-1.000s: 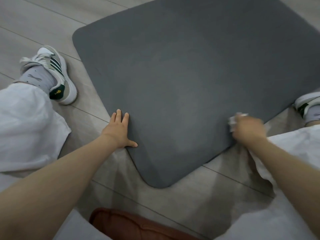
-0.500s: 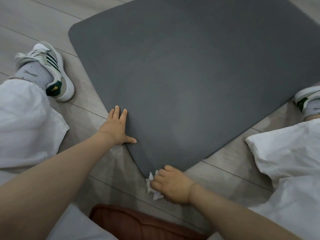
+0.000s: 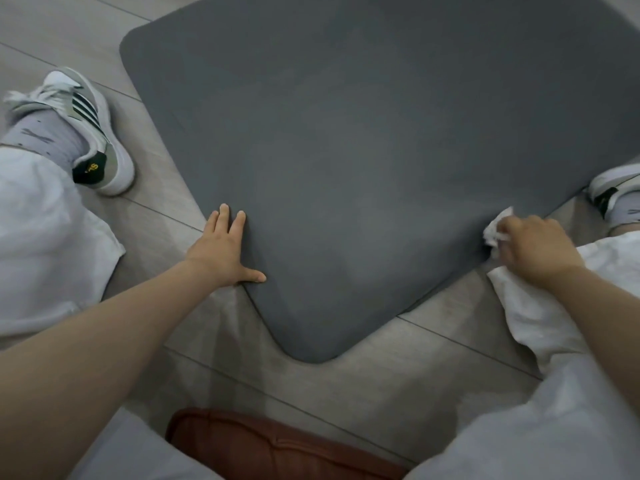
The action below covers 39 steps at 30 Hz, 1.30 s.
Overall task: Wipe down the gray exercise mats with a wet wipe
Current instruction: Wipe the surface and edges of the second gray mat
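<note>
Since half a second ago your right hand (image 3: 535,247) has swung the wipe (image 3: 494,229) from the mat's near corner back out along the near right edge, close to where it was a second ago; your left hand (image 3: 227,251) has not shifted. The mat (image 3: 363,161) lies flat on the floor (image 3: 363,382) with one rounded corner pointing at you, so its two near edges run away from you to the left and right, and its broad face stretches off beyond both hands and out of the top of the view. Your left hand lies flat with straight fingers and spread thumb, pressing down on the near left edge and gripping nothing. Your right hand has its fingers curled round the crumpled white wipe, which touches the mat right at the near right edge, just beside your right trouser leg (image 3: 540,323). What the next stroke turns on is this: the unwiped face seems to lie ahead and to the left of the wipe, between your two hands and beyond them, so the right hand is the one to carry it inward, away from the edge, while the left pins the mat against sliding. Your left shoe (image 3: 86,133) sits well clear of the mat's left edge.
</note>
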{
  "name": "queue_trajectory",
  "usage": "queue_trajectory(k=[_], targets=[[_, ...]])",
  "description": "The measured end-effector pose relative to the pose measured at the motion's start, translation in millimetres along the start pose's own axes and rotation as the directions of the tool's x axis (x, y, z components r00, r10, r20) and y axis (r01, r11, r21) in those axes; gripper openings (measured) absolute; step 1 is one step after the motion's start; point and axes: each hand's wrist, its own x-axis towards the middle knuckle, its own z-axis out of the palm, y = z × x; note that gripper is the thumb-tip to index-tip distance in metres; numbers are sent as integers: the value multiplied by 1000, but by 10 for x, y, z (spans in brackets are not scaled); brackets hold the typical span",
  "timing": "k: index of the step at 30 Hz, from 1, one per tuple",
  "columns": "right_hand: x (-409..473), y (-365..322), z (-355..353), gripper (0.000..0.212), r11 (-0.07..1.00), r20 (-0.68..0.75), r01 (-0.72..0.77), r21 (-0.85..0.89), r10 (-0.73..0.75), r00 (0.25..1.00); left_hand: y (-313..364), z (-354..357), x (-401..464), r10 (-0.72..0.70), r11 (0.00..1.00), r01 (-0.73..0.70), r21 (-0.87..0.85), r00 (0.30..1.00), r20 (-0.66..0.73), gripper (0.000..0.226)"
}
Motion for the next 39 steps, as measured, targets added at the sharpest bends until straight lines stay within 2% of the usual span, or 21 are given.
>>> queue_trajectory(k=[2, 3, 5, 8, 11, 14, 16, 20, 22, 24, 26, 27, 30, 34, 36, 39], targets=[[85, 39, -41, 19, 954, -50, -272, 129, 280, 959, 1, 2, 4, -2, 1000, 2, 3, 1000, -6, 139], [123, 25, -55, 23, 909, -21, -366, 202, 378, 926, 1, 3, 3, -3, 1000, 3, 5, 1000, -8, 139], [156, -138, -22, 24, 822, 87, -436, 365, 436, 896, 2, -1, 6, 2, 1000, -2, 3, 1000, -5, 139], [2, -667, 76, 15, 757, 76, -404, 513, 429, 900, 6, -7, 4, 0, 1000, 0, 5, 1000, -3, 139], [-305, -1270, 90, 14, 723, 47, -355, 593, 410, 911, 15, -21, -8, 2, 1000, -2, 3, 1000, 11, 139], [-619, -1840, 61, 22, 759, 24, -262, 596, 310, 950, 16, -38, -27, 13, 1000, -13, 6, 1000, 19, 138], [-796, -2143, 37, 18, 785, 25, -193, 589, 220, 975, -1, -35, -37, 16, 1000, -16, 3, 1000, 19, 137], [-1003, -2357, 27, 12, 825, 13, -67, 561, 72, 997, -32, -31, -61, 43, 999, -43, 5, 999, 20, 135], [-1016, -2388, -5, 14, 845, 67, -62, 531, 31, 997, -42, -43, -73, 53, 998, -53, 23, 998, 32, 134], [-919, -2408, -81, 19, 842, 221, -178, 508, 72, 973, -29, -87, -67, 56, 996, -58, 71, 998, 30, 130], [-719, -2391, -206, 23, 746, 352, -334, 577, 141, 925, -10, -161, -4, 62, 992, -58, 108, 997, -35, 112], [-589, -2369, -273, 23, 674, 352, -380, 634, 187, 917, 1, -213, 41, 58, 994, -51, 95, 996, -75, 99], [-73, -2275, -442, 19, 571, 238, -387, 724, 320, 917, 32, -364, 227, 8, 1000, -7, 9, 985, -171, 81], [829, -2185, -622, 17, 491, 131, -338, 803, 408, 904, 111, -424, 581, 90, 991, -117, -72, 947, -309, 88], [1301, -2186, -698, 18, 496, 82, -302, 814, 417, 905, 172, -415, 743, 119, 985, -149, -92, 956, -269, 88], [1937, -2252, -810, 25, 564, 45, -266, 782, 374, 926, 236, -274, 888, 138, 986, -157, -57, 957, -254, 81]])
